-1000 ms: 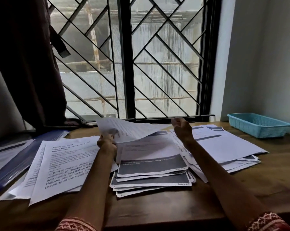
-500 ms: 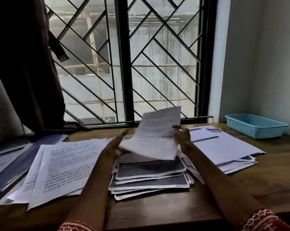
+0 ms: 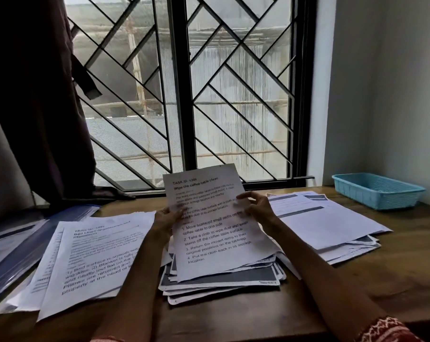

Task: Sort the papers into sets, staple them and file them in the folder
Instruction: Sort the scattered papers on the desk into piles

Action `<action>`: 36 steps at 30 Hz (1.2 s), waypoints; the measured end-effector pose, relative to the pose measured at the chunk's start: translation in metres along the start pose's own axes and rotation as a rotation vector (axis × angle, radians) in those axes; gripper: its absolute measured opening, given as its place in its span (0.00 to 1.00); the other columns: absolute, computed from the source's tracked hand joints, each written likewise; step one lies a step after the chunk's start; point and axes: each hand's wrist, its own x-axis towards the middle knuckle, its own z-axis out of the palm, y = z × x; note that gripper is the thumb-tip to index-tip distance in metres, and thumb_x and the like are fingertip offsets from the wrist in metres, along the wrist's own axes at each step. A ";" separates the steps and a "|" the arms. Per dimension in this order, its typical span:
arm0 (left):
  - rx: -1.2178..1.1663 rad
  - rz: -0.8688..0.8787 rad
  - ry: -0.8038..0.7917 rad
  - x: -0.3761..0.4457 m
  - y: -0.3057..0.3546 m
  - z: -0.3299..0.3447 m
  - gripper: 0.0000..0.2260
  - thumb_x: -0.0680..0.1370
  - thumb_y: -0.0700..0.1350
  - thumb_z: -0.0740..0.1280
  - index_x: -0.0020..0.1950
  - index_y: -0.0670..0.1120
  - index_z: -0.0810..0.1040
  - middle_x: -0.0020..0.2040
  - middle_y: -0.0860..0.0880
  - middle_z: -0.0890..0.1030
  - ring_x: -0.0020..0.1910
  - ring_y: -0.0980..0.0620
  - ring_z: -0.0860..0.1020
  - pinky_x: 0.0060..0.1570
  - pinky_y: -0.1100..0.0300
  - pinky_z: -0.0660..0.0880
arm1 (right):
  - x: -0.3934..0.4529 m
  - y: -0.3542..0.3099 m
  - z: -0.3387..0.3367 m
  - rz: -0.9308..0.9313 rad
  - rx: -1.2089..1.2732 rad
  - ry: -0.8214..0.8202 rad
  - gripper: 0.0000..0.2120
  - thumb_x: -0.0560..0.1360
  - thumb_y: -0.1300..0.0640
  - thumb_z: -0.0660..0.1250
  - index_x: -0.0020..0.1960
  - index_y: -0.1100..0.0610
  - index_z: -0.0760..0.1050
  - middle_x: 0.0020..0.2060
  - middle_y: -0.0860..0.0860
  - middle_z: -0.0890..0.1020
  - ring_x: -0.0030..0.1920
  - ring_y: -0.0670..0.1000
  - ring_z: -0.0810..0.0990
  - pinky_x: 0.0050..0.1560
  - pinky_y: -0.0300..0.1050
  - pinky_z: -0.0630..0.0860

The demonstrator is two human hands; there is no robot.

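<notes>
Held up one printed sheet [image 3: 215, 225] over the middle pile [image 3: 224, 282], tilted back toward the window [image 3: 184, 95], bottom edge resting on the pile. Headed "TASK ID" and "Wipe the coffee table clean", numbered steps below. Left hand [image 3: 166, 219] gripped the sheet's left edge, thumb on the front, fingers behind. Right hand [image 3: 257, 208] pinched the right edge, fingers curled over the front.

Middle pile: loose, fanned stack with dark printed bands, on the wooden counter [image 3: 357, 292] directly below the held sheet. Left pile [image 3: 93, 257]: white text pages, spread out, just beside the left forearm, top page about bed linen. Right pile [image 3: 327, 225]: white pages with dark header bars, fanned, beside the right forearm, apart from the middle pile. Blue folder [image 3: 19, 255] at far left edge of the counter, partly under the left pile; open or closed, could not tell. Stapler not seen.

Light-blue basket [image 3: 378, 191] in the far right corner by the wall, well apart from the papers. Dark curtain [image 3: 36, 95] hung at left of the barred window. Red patterned sleeve [image 3: 384, 329] at the right wrist end of the frame.
</notes>
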 end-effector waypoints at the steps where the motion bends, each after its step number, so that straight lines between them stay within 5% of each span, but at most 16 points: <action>1: 0.019 0.004 0.013 0.000 -0.001 0.000 0.07 0.76 0.30 0.63 0.44 0.40 0.77 0.35 0.45 0.82 0.25 0.52 0.81 0.26 0.60 0.79 | -0.001 0.002 0.000 -0.015 0.007 -0.018 0.18 0.65 0.77 0.58 0.47 0.60 0.76 0.38 0.54 0.84 0.35 0.49 0.82 0.32 0.40 0.79; 4: 0.030 0.005 0.018 0.001 -0.002 0.000 0.06 0.76 0.30 0.63 0.47 0.38 0.77 0.43 0.42 0.80 0.26 0.53 0.81 0.26 0.61 0.79 | -0.002 0.002 0.001 -0.029 0.028 -0.033 0.19 0.58 0.70 0.59 0.47 0.60 0.76 0.35 0.51 0.85 0.35 0.48 0.83 0.32 0.40 0.79; 11: 0.058 0.008 0.064 -0.003 0.000 0.004 0.16 0.76 0.31 0.63 0.64 0.33 0.71 0.61 0.34 0.75 0.29 0.51 0.82 0.27 0.60 0.80 | -0.002 0.001 0.003 -0.022 -0.026 -0.017 0.21 0.67 0.80 0.54 0.47 0.60 0.76 0.35 0.51 0.84 0.34 0.47 0.83 0.33 0.41 0.80; 16: 0.365 0.045 0.172 -0.014 0.002 0.008 0.31 0.75 0.36 0.68 0.73 0.41 0.56 0.68 0.38 0.69 0.64 0.39 0.72 0.54 0.50 0.71 | -0.007 -0.009 0.008 -0.051 0.029 0.034 0.19 0.64 0.76 0.63 0.49 0.58 0.75 0.43 0.56 0.81 0.33 0.46 0.83 0.33 0.40 0.80; 20: 0.388 0.112 0.062 -0.026 0.008 0.010 0.36 0.72 0.31 0.69 0.74 0.45 0.54 0.67 0.37 0.70 0.61 0.40 0.73 0.55 0.50 0.71 | -0.012 -0.019 0.009 -0.118 0.172 0.123 0.27 0.59 0.68 0.69 0.58 0.61 0.71 0.45 0.54 0.79 0.41 0.52 0.81 0.34 0.42 0.80; 25: 0.622 0.343 0.458 -0.036 0.028 -0.019 0.22 0.74 0.38 0.68 0.67 0.42 0.68 0.63 0.39 0.75 0.60 0.40 0.74 0.53 0.52 0.71 | -0.013 -0.014 0.010 -0.074 0.223 0.209 0.17 0.74 0.73 0.62 0.59 0.60 0.66 0.47 0.56 0.74 0.42 0.52 0.77 0.35 0.39 0.81; 32: 1.159 0.074 0.677 -0.041 0.072 -0.113 0.18 0.78 0.38 0.59 0.67 0.36 0.65 0.66 0.33 0.70 0.65 0.36 0.70 0.62 0.47 0.67 | -0.010 -0.005 0.010 -0.039 0.098 0.255 0.15 0.75 0.74 0.58 0.58 0.62 0.68 0.49 0.60 0.76 0.38 0.53 0.77 0.30 0.38 0.80; 36: 1.558 -0.041 0.654 -0.051 0.069 -0.138 0.20 0.81 0.39 0.54 0.72 0.34 0.59 0.70 0.35 0.66 0.69 0.37 0.66 0.65 0.47 0.65 | -0.005 0.001 0.009 -0.029 -0.134 0.295 0.17 0.73 0.73 0.60 0.61 0.64 0.70 0.51 0.63 0.78 0.41 0.55 0.78 0.32 0.40 0.80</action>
